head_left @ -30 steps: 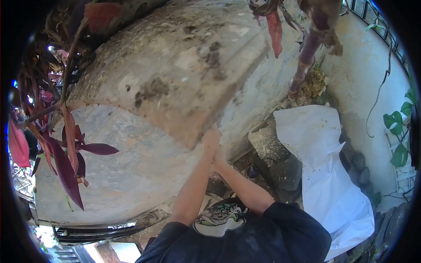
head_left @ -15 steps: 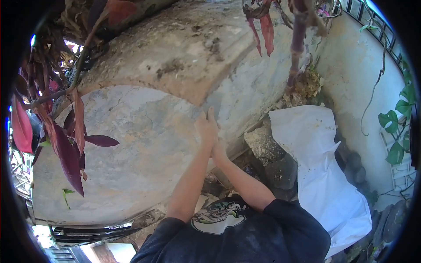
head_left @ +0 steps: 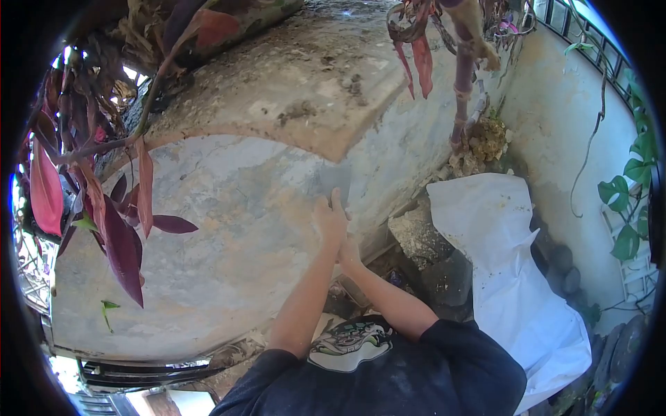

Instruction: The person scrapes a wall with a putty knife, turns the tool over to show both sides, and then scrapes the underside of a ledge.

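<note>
Near the centre, my left hand (head_left: 329, 219) is closed round the lower end of a flat grey scraper blade (head_left: 336, 179). The blade lies against the corner of a weathered, patchy wall (head_left: 215, 243), just below the tip of the dirt-covered ledge (head_left: 336, 145). Close against the left hand, on its right side, is my right hand (head_left: 348, 248). Its fingers are mostly hidden behind the left hand and wrist, so their grip does not show.
Purple-red leaves (head_left: 121, 256) hang at the left. A thick plant stem (head_left: 463, 90) rises at the upper right. A white sheet (head_left: 503, 277) lies over dark stones (head_left: 447, 277) on the right, beside a pale wall (head_left: 555, 118).
Both hands have moved slightly down, and more of the grey blade shows above them. The ledge corner and hanging leaves have shifted a little to the right in view.
</note>
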`<state>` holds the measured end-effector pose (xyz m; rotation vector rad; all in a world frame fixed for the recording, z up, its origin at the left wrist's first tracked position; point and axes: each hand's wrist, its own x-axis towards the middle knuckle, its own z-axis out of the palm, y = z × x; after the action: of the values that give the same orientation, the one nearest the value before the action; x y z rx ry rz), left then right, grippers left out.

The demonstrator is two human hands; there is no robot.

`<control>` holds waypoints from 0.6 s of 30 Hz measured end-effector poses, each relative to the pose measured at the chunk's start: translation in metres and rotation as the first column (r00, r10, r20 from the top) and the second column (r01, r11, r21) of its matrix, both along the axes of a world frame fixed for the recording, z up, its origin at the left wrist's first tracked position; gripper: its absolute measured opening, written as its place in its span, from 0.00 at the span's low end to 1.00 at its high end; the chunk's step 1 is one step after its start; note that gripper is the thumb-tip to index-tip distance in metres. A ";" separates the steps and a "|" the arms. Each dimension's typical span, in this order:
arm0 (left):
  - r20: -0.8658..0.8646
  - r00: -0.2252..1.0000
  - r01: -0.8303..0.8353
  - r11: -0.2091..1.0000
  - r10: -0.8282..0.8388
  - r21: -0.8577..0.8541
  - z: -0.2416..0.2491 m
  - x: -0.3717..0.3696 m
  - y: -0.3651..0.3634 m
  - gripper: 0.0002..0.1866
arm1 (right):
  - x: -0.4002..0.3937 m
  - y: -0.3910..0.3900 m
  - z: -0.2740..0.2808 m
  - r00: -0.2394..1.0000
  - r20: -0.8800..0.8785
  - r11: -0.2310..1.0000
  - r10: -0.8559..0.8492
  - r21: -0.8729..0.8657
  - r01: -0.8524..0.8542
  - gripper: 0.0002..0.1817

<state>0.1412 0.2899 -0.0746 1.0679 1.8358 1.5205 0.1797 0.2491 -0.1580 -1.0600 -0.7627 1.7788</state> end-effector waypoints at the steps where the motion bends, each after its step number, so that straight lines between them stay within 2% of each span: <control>1: 0.039 0.999 -0.013 1.000 0.013 0.005 -0.001 0.000 -0.001 0.21 | 0.000 0.000 -0.002 0.999 0.032 1.000 0.013 0.014 -0.013 0.34; 2: 0.032 0.999 -0.006 1.000 0.005 0.019 0.003 -0.003 0.009 0.21 | -0.003 0.011 -0.001 1.000 0.025 1.000 0.006 0.027 -0.006 0.34; 4: 0.006 1.000 0.015 0.999 -0.015 0.045 0.012 -0.003 0.008 0.21 | -0.001 0.013 -0.003 0.988 0.149 0.987 -0.049 0.162 0.025 0.34; 7: 0.112 0.994 0.011 0.999 -0.015 0.041 0.018 0.002 0.006 0.21 | -0.002 0.014 -0.002 0.984 0.166 0.991 -0.060 0.128 0.039 0.34; 11: 0.077 0.997 -0.032 0.999 0.031 0.007 -0.014 0.001 0.004 0.22 | 0.009 -0.002 0.005 0.986 0.164 0.993 -0.036 0.115 0.017 0.33; 13: -0.055 0.998 -0.030 0.997 0.034 0.072 -0.010 0.000 0.015 0.23 | 0.014 0.007 0.016 1.000 -0.007 1.000 0.003 0.000 -0.003 0.15; 17: -0.004 1.000 0.016 0.995 -0.016 0.096 0.009 0.005 0.019 0.23 | 0.015 0.026 -0.002 0.998 0.002 0.996 0.057 0.065 -0.057 0.18; 18: 0.016 1.000 0.007 0.995 -0.009 0.097 0.005 0.005 0.018 0.23 | 0.017 0.020 0.010 0.999 0.012 0.999 0.041 0.032 -0.041 0.19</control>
<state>0.1461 0.3080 -0.0698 1.1024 1.7608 1.6229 0.1972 0.2690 -0.1478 -1.0405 -0.8227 1.7903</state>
